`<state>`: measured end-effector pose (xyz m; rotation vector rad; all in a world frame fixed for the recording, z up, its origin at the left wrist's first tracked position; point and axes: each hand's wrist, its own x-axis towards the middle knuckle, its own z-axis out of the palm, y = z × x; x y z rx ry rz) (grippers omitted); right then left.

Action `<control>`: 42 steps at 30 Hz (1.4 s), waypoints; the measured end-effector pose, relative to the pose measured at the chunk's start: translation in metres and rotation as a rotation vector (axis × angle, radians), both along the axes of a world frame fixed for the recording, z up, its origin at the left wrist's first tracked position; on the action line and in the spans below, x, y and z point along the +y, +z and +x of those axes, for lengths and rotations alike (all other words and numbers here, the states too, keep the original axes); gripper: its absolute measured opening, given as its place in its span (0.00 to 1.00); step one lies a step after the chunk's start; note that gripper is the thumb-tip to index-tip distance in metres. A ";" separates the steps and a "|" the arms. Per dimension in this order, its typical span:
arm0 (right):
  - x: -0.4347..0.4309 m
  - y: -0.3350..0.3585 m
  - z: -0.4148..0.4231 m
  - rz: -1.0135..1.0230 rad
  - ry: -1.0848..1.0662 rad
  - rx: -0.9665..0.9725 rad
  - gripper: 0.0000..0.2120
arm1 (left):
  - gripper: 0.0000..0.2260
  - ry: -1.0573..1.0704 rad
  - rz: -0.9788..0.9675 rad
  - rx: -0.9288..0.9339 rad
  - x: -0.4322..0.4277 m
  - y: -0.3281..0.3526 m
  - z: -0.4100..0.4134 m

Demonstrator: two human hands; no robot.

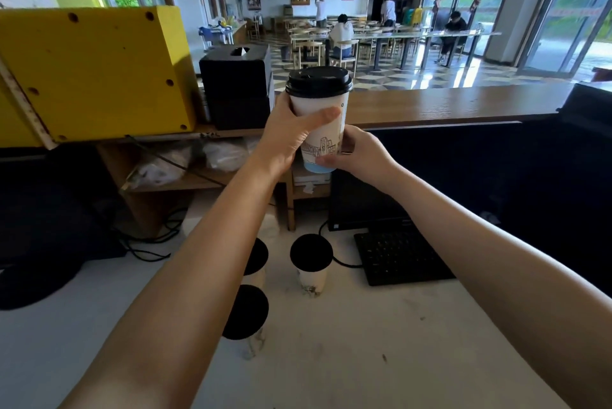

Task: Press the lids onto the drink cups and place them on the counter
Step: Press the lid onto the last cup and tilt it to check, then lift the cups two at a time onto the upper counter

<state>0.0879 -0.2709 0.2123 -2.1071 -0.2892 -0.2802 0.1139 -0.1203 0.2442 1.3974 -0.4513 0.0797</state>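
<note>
Squeezing too hard could pop the black lid [318,80] off the cup [319,105], which is gripped high by the left hand [288,140] and pinched at its base by the right hand [359,152], short of the wooden desk [447,104] at 2 o'clock; contents are hidden, as in three lidded cups [311,251] at 6 o'clock.

Both hands [291,140] grip lidded cup [320,123] above wooden counter [447,107].
</note>
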 end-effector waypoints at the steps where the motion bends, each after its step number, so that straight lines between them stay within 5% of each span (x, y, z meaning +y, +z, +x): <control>1: 0.000 -0.002 0.002 0.021 0.053 0.021 0.25 | 0.40 -0.006 0.027 0.001 0.002 0.001 0.000; 14: -0.030 -0.167 -0.003 -0.206 0.212 0.839 0.49 | 0.32 -0.021 0.143 0.084 0.040 -0.041 0.006; 20: 0.006 -0.233 -0.014 0.135 0.047 0.709 0.52 | 0.22 0.012 0.138 0.108 0.056 -0.059 0.013; 27: 0.037 -0.259 -0.016 0.398 -0.014 0.617 0.48 | 0.33 -0.002 0.127 0.129 0.079 -0.074 0.017; 42: 0.041 -0.161 -0.030 0.355 -0.223 0.424 0.42 | 0.35 -0.089 0.121 0.125 0.114 -0.065 0.013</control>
